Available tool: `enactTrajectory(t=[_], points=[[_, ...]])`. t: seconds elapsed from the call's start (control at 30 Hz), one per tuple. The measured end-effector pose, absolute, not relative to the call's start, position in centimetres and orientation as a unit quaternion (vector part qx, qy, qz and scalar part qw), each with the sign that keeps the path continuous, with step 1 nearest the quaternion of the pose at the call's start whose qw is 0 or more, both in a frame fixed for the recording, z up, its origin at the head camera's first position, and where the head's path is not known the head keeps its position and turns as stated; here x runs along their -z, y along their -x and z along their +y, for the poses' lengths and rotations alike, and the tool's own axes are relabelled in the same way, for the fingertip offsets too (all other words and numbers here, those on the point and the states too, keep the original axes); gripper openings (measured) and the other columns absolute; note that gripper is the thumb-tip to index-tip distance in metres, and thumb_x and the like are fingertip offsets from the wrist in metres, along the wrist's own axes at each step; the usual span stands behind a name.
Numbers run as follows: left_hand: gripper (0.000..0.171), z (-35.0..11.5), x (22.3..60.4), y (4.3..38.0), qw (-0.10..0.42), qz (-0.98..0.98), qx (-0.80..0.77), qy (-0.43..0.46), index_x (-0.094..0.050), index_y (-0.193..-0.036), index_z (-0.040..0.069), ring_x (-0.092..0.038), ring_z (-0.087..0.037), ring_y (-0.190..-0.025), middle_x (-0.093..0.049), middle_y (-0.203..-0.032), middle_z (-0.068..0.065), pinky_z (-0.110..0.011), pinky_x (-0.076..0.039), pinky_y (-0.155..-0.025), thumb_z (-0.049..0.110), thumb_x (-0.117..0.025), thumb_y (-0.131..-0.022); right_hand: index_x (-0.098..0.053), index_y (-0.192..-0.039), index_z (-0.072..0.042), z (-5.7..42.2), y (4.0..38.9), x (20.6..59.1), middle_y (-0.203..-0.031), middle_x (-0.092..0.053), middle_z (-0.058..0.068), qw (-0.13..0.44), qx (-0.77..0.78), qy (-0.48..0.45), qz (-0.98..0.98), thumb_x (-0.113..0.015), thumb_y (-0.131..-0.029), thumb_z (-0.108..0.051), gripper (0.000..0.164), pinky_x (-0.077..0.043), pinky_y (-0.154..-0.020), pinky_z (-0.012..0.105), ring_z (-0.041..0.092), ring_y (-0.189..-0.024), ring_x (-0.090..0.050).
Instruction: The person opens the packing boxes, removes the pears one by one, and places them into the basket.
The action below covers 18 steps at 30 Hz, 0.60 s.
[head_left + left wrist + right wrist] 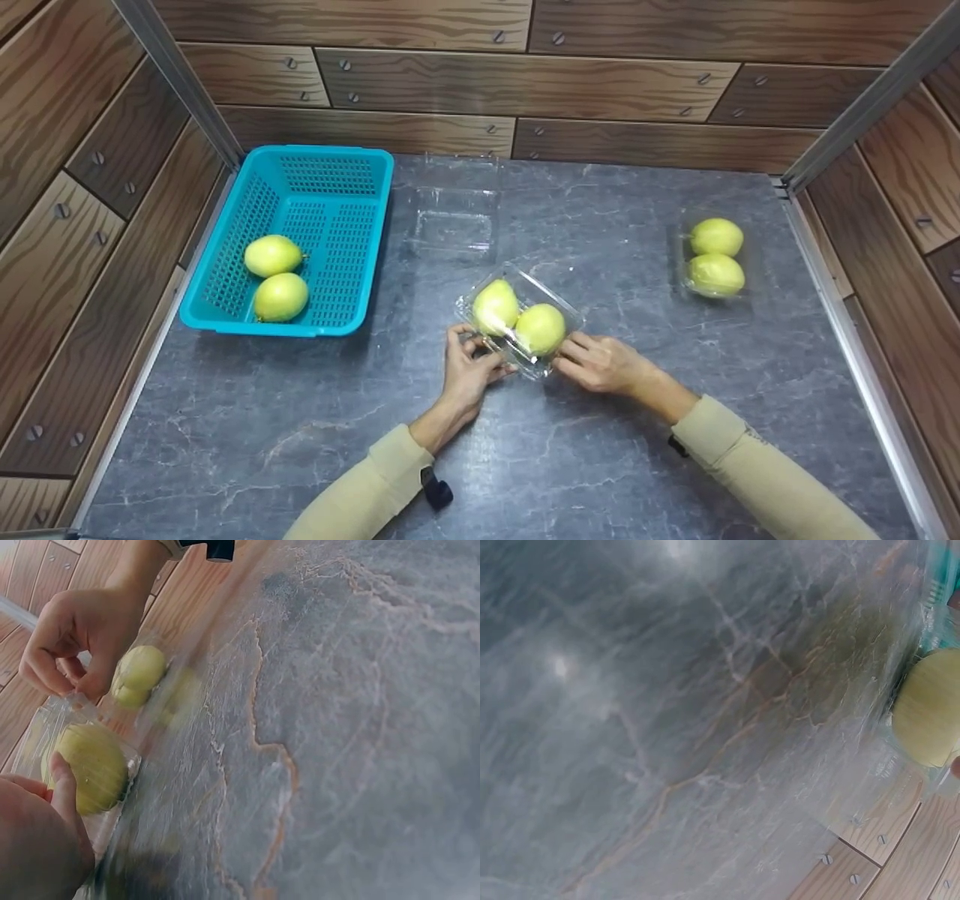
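Note:
A clear plastic clamshell (534, 283) sits slightly turned on the table in front of me, with two yellow-green fruits (540, 330) inside. My left hand (465, 371) holds it at the near left edge, the thumb along the front. At the near right corner, my right hand (600, 362) pinches the plastic rim. In the left wrist view, the thumb and fingers of the right hand (82, 637) meet at the clamshell's edge, beside a fruit (90, 769). Only a fruit (930, 709) and slivers of fingertips show at the right border of the right wrist view.
A turquoise basket (361, 259) at the left has two more fruits (273, 256) in it. Behind the hands stands another clear clamshell (454, 225), its lid raised. A third clamshell (684, 281) with two fruits (716, 238) lies at the right. Wood-patterned walls (525, 82) enclose the grey table (300, 450).

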<state>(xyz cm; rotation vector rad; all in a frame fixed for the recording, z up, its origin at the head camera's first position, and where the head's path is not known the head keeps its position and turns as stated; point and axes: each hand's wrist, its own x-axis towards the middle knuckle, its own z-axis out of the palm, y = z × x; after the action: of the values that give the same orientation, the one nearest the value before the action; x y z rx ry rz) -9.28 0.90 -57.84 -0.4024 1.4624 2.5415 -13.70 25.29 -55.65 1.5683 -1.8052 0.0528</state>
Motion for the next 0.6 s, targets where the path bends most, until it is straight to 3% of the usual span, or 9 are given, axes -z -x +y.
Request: enactTrajectory(t=[0.17,0.3,0.43,0.53,0.6], points=[[0.059,0.6,58.3,9.2,0.088,0.498,-0.853,0.126,-0.034,-0.124,0.008,-0.063,-0.013,-0.071,-0.053,-0.099,-0.002,-0.028,-0.066,-0.064,-0.02,-0.062,-0.081,-0.066,-0.084,-0.004,25.1,14.1,54.4,-0.078,-0.065,0.006,0.387,-0.106,-0.583,-0.707,-0.05,-0.109,-0.013,0.032,-0.048,-0.042,0.021,0.016,-0.062,-0.059],[0.061,0.2,58.5,9.0,0.085,0.503,-0.851,0.12,-0.034,-0.127,0.008,-0.061,-0.012,-0.07,-0.054,-0.099,-0.004,-0.027,-0.064,-0.062,-0.02,-0.062,-0.081,-0.067,-0.085,-0.002,25.3,14.6,53.0,-0.081,-0.068,0.008,0.393,-0.176,-0.544,-0.72,-0.061,-0.105,-0.015,0.024,-0.056,-0.048,0.025,0.019,-0.062,-0.065],[0.062,0.1,58.5,8.7,0.092,0.5,-0.853,0.117,-0.033,-0.13,0.007,-0.065,-0.012,-0.071,-0.058,-0.105,-0.007,-0.029,-0.066,-0.065,-0.017,-0.065,-0.083,-0.068,-0.088,0.001,25.6,14.7,52.7,-0.083,-0.069,0.011,0.361,-0.234,-0.524,-0.735,-0.072,-0.086,0.0,0.004,-0.06,-0.055,0.027,0.021,-0.065,-0.067],[0.062,0.1,58.4,8.6,0.09,0.496,-0.856,0.117,-0.033,-0.13,0.005,-0.065,-0.012,-0.072,-0.058,-0.107,-0.01,-0.031,-0.067,-0.067,-0.018,-0.065,-0.083,-0.067,-0.086,0.001,25.8,14.6,53.0,-0.081,-0.069,0.01,0.354,-0.268,-0.497,-0.746,-0.073,-0.07,0.008,0.018,-0.06,-0.055,0.028,0.022,-0.064,-0.067],[0.061,0.0,58.3,8.6,0.091,0.49,-0.859,0.12,-0.032,-0.13,0.004,-0.066,-0.012,-0.074,-0.058,-0.106,-0.009,-0.032,-0.068,-0.069,-0.018,-0.066,-0.083,-0.066,-0.085,0.001,25.9,14.6,53.3,-0.08,-0.068,0.01,0.356,-0.29,-0.476,-0.75,-0.07,-0.066,0.01,0.021,-0.06,-0.056,0.03,0.023,-0.065,-0.068]])
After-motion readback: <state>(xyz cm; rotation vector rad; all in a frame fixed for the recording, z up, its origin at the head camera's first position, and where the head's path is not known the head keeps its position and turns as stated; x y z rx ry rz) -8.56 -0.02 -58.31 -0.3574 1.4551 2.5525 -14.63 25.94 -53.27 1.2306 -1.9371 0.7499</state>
